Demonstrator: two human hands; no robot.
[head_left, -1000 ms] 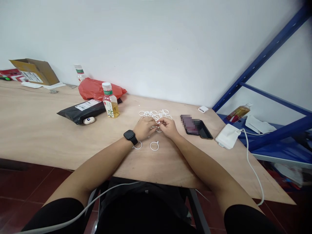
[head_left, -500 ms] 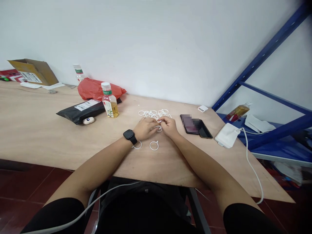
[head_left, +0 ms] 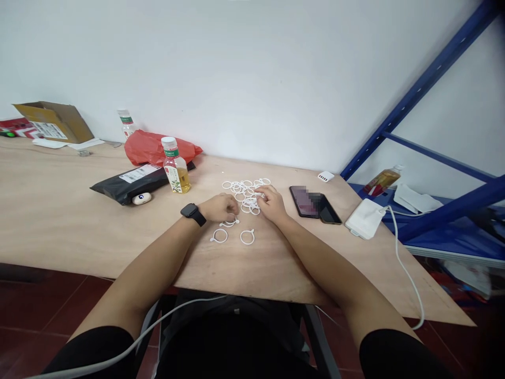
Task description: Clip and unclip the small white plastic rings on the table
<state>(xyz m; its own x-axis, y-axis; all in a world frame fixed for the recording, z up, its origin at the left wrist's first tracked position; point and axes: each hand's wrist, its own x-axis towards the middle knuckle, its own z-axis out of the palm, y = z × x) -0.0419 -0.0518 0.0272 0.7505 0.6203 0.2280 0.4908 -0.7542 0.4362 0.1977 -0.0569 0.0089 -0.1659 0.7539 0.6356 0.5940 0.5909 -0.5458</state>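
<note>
A cluster of thin white plastic rings (head_left: 239,187), several with small round tabs, lies on the wooden table. At the cluster's right edge is my right hand (head_left: 273,204), thumb and forefinger pinched on a white ring. My left hand (head_left: 220,207), with a black watch on its wrist, curls just to the left of the cluster. Its fingertips are closed at the top of another white ring (head_left: 229,225), which they partly cover. Nearer to me, two single rings lie apart: a left one (head_left: 220,236) and a right one (head_left: 247,238).
Two phones (head_left: 303,201) and a white charger block (head_left: 365,218) with a cable lie right of my hands. On the left stand a drink bottle (head_left: 177,173), a black parcel (head_left: 130,185), an earbud case (head_left: 142,198) and a red bag (head_left: 152,147). A blue rack (head_left: 418,79) rises at right.
My hands, together over the rings before, have separated. The left has moved left and toward me, where a ring now shows under its fingers. My right hand stays by the cluster.
</note>
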